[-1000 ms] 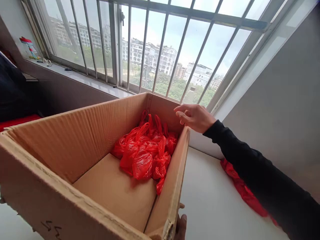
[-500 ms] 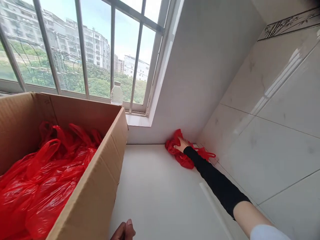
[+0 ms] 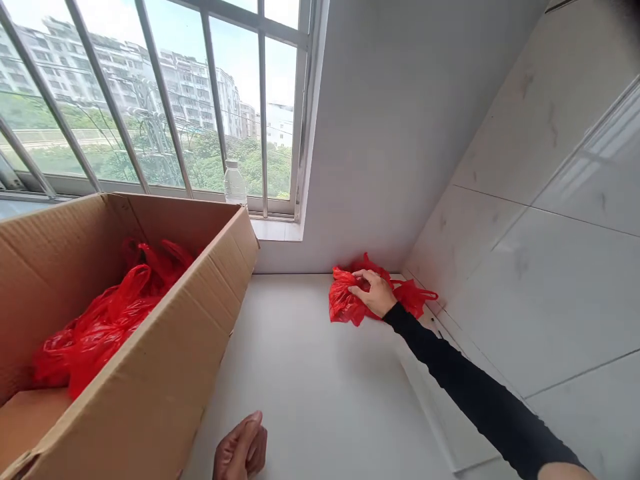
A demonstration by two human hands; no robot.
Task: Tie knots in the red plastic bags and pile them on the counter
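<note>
My right hand (image 3: 376,292), at the end of a black-sleeved arm, is closed on a crumpled red plastic bag (image 3: 345,303). It pinches this bag between thumb and fingers at the back of the white surface. More red plastic (image 3: 411,297) lies behind and to the right of it, one handle loop sticking out. Low in the middle, my left hand (image 3: 241,448) is a closed fist with the thumb on top; I see nothing in it. A cardboard box (image 3: 200,333) on the left holds several red plastic bags (image 3: 120,303) heaped together.
The white tabletop (image 3: 295,373) runs back to a grey wall. Marble-look tiles (image 3: 530,293) rise on the right. On the sill by the barred window (image 3: 165,100) stands a clear plastic bottle (image 3: 235,185). A thin dark stick-like item (image 3: 436,328) lies near the tiles.
My right hand has drawn a bunch of red bag up and to the left. My left fist has come further into view. The view has shifted, showing more of the box's floor.
</note>
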